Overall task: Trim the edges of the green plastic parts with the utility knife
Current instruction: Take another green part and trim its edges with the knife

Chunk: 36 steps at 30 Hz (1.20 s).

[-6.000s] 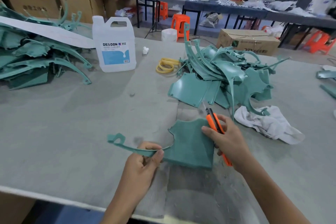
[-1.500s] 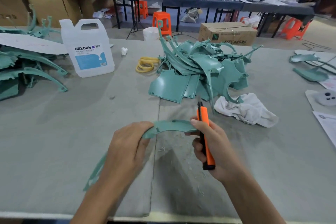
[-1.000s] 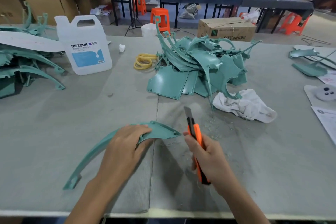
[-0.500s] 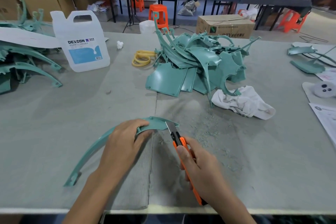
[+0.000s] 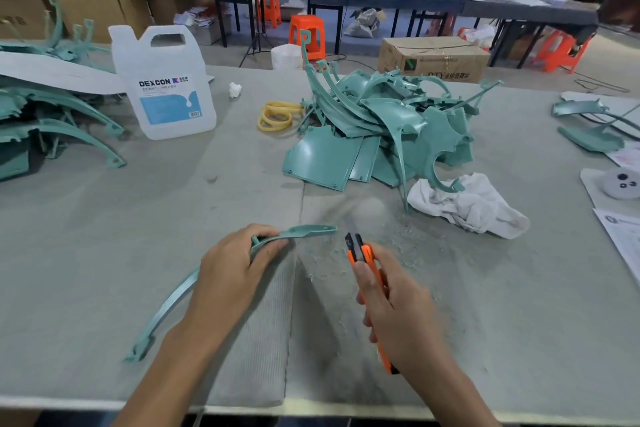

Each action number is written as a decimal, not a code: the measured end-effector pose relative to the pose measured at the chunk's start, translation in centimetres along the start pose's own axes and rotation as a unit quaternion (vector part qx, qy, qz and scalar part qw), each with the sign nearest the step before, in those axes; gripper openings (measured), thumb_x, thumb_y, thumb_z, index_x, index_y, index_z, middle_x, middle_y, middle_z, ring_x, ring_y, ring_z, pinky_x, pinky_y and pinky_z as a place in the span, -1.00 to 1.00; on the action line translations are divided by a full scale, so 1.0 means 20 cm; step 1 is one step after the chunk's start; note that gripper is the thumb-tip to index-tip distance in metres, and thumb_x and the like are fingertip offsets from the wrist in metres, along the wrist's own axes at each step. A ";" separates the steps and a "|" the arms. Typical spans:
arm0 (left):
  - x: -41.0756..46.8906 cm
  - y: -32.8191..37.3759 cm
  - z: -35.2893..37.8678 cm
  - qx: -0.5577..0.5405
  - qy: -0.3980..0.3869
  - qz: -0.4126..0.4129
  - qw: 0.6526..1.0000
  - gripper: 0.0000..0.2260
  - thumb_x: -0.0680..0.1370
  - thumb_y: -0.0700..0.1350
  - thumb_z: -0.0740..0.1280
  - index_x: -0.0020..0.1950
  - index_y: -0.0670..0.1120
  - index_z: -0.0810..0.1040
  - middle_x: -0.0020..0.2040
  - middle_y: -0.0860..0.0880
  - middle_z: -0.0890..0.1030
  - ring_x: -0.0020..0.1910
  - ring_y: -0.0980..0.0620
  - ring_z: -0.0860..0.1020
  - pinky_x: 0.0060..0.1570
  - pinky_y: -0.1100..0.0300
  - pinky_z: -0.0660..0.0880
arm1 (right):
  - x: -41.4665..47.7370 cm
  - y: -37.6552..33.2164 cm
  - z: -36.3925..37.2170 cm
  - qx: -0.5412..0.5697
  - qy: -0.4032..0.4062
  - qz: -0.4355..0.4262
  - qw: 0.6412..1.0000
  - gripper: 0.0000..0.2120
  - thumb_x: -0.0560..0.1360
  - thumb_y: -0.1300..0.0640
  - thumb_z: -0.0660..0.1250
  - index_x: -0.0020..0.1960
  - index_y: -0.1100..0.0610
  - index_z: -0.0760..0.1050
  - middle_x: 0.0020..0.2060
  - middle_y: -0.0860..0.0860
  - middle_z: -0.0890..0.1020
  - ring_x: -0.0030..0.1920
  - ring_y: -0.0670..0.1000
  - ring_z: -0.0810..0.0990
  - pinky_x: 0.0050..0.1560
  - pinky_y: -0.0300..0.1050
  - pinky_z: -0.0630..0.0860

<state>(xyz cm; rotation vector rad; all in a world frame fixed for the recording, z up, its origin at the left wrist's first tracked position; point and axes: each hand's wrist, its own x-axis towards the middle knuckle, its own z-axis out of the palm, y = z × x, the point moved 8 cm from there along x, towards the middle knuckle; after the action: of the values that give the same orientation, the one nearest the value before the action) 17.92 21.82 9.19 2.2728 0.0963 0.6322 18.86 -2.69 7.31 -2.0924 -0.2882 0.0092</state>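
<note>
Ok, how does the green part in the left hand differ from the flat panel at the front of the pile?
The held part is a long, thin curved strip; the panel is a broad, nearly rectangular sheet. The left hand grips the strip; the panel lies untouched at the front of the pile. Both are the same teal-green plastic.

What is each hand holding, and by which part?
Left hand grips the curved green part near its wider far end. Right hand grips the utility knife around its orange handle, blade end free.
</note>
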 end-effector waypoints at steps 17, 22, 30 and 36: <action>-0.02 -0.03 0.01 0.000 -0.002 -0.005 1.000 -0.66 0.51 0.36 0.20 0.01 0.19 0.61 -0.13 0.29 0.63 -0.09 0.24 0.56 -0.12 0.29 0.45 | 0.01 -0.04 0.09 -0.003 -0.038 -0.026 0.999 -0.71 0.51 -0.40 0.10 0.15 -0.40 0.45 -0.26 -0.08 0.63 -0.40 -0.03 0.59 -0.34 0.05 0.61; -0.02 -0.02 0.00 -0.012 0.006 -0.007 1.000 -0.64 0.51 0.39 0.22 0.02 0.18 0.62 -0.10 0.29 0.64 -0.06 0.23 0.58 -0.10 0.30 0.46 | 0.05 0.06 0.01 -0.009 0.005 0.032 0.999 -0.86 0.62 -0.22 0.18 0.13 -0.37 0.45 -0.29 -0.06 0.64 -0.38 0.03 0.61 -0.23 0.14 0.62; -0.03 0.00 0.00 -0.015 0.007 -0.005 1.000 -0.66 0.48 0.36 0.22 0.00 0.20 0.63 -0.05 0.35 0.61 -0.03 0.26 0.57 -0.09 0.34 0.45 | -0.05 0.00 0.10 0.025 -0.041 -0.002 0.999 -0.68 0.51 -0.44 0.13 0.22 -0.45 0.42 -0.22 -0.17 0.65 -0.35 -0.06 0.63 -0.35 -0.07 0.61; -0.04 0.01 -0.02 -0.020 0.000 -0.012 1.000 -0.71 0.49 0.32 0.27 0.00 0.19 0.64 -0.05 0.33 0.63 -0.04 0.22 0.59 -0.10 0.32 0.46 | 0.02 0.13 -0.01 0.070 0.014 0.092 0.993 -0.85 0.66 -0.05 0.25 -0.08 -0.16 0.51 -0.38 0.04 0.61 -0.45 0.04 0.57 -0.38 0.19 0.60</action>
<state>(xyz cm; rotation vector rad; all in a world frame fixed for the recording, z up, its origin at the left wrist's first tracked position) 17.04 21.68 9.29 2.2294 0.1099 0.6172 19.89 -3.99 5.17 -1.9720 -0.0747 0.1063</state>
